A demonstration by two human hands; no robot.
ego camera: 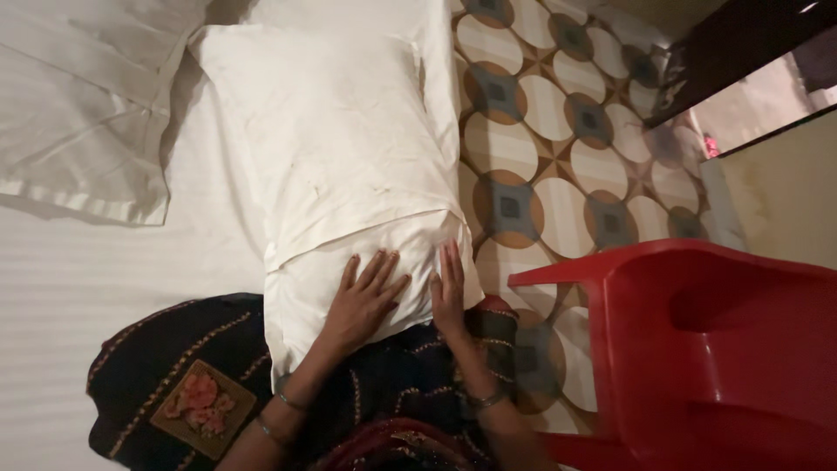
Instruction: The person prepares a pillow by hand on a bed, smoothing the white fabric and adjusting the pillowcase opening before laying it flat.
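Both hands down flat on the near end of a white pillow (pixel 349 166), fingers straight and slightly spread, gripping nothing. Left hand (pixel 364 301) at lower centre of the frame, palm pressed on the pillowcase flap; right hand (pixel 449 292) just beside it, close to the pillow's right edge, the two hands near each other but not touching. Thin bangles at both wrists.

Pillow running lengthwise from top centre down to lower centre, its open-end fold showing as a slanted seam just above the fingertips. Near end resting over dark embroidered fabric (pixel 174 384) with gold dotted lines and a square orange floral patch, lower left. Beneath and to the left, a white striped bedsheet (pixel 78 279). Second white pillow (pixel 78 113) in the upper left of the frame, lying apart from the first with a shadowed gap between.

No packages, labels or signs readable anywhere in view.

Right edge of the pillow overhanging the mattress edge, above patterned floor tiles (pixel 540 157) of cream circles and brown-grey squares, centre right. Red plastic chair (pixel 697 349) filling the lower right, its arm near the right hand, leaving only a narrow strip of floor between. Dark furniture (pixel 732 44) in the upper right corner. Open sheet to the left, middle of the frame, giving the widest free room.
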